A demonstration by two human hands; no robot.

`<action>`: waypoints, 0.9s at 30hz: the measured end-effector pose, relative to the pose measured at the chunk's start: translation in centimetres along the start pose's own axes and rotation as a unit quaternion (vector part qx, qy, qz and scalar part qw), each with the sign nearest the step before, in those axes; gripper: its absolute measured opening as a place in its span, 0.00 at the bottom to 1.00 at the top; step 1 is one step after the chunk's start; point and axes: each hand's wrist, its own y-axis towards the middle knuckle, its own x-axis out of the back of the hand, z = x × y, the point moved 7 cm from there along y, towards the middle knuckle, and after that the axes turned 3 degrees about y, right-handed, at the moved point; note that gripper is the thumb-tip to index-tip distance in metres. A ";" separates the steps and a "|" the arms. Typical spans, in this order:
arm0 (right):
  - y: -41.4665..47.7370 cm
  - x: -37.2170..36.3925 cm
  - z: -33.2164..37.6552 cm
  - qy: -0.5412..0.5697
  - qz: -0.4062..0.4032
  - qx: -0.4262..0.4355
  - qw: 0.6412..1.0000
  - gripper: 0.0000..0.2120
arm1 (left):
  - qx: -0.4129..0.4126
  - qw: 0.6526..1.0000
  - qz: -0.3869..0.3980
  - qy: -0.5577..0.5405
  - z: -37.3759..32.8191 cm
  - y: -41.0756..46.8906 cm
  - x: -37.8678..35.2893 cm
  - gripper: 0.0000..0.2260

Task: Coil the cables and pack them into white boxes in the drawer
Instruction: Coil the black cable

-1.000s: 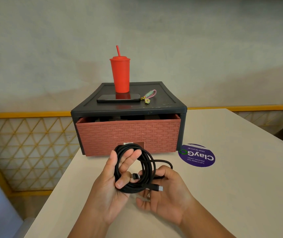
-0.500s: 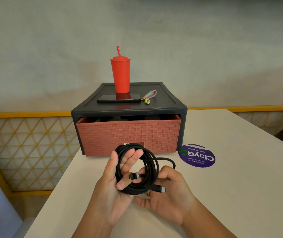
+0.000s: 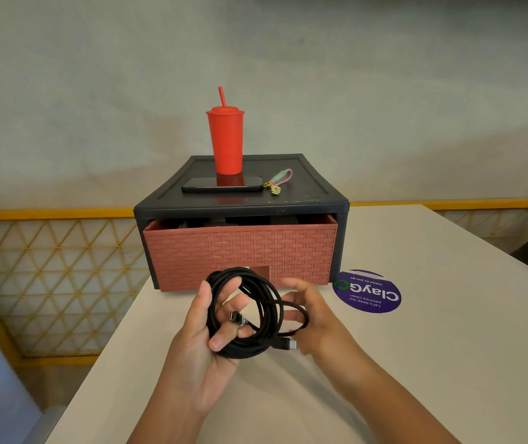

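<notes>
Pulled right hand [image 3: 318,318] out from under coiled black USB cable [image 3: 243,352], fingers spread, gripping nothing; clasping coil in left hand [image 3: 198,360].

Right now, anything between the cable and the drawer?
Nothing lies on the table between the cable, gripped in the left hand, and the drawer. But the drawer is only a crack open under the cabinet top, which blocks the way in. No white boxes are visible.
</notes>
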 end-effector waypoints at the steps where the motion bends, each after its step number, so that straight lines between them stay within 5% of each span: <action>1: 0.0 0.1 0.2 0.021 0.008 0.008 1.000 0.33 | -0.003 1.000 -0.014 0.003 -0.1 0.0 0.1 0.21; 5: -0.5 -0.1 1.5 0.088 0.026 0.053 0.994 0.26 | -0.007 0.998 -0.053 0.026 -0.1 -0.1 0.2 0.18; 10: -2.0 -1.0 4.3 -0.012 0.007 0.155 0.988 0.16 | -0.004 0.994 -0.073 0.082 0.3 -0.3 0.2 0.19; 27: -1.4 -2.0 2.7 -0.228 -0.010 0.108 0.968 0.05 | 0.012 0.976 -0.071 0.204 1.1 -0.6 0.2 0.22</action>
